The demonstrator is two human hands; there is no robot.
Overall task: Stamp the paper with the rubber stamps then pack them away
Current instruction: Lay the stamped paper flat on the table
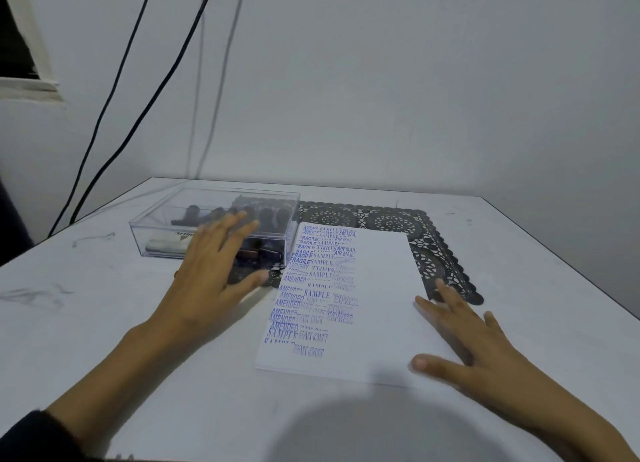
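- On the tabletop (104, 305): stamps (266, 215) look packed in the box (166, 239), paper (381, 288) stamped.
- Left hand (211, 271), right hand (485, 350): grip empty, fingers spread.
- I'd press the lid (221, 198) down evenly.

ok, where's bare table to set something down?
Free: table left of the left hand, in front of the clear box; the near strip below the paper; the side right of the lace mat. Crowded: centre, with box, mat, paper, right hand.
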